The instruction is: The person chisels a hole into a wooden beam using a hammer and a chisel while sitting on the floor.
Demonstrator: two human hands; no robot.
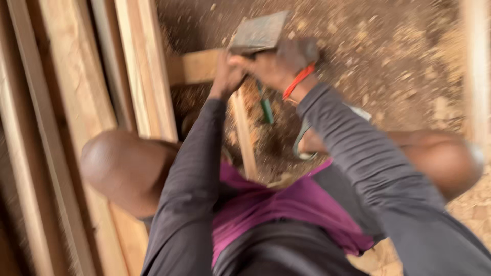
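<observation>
The person squats over sawdust-strewn ground, and the right hand (279,64), a red band at its wrist, is wrapped around a grey flat-headed tool (258,33) held at the far middle of the view. The left hand (225,76) is closed on the far end of a thin wooden strip (244,130) that runs back toward the knees, just beside a wider board (197,66). Motion blur hides the finger positions. The likely risk is the tool's head landing on the left fingers, since both hands nearly touch; the narrow strip could also split or skid on loose sawdust. Long planks (76,102) lean at the left.
</observation>
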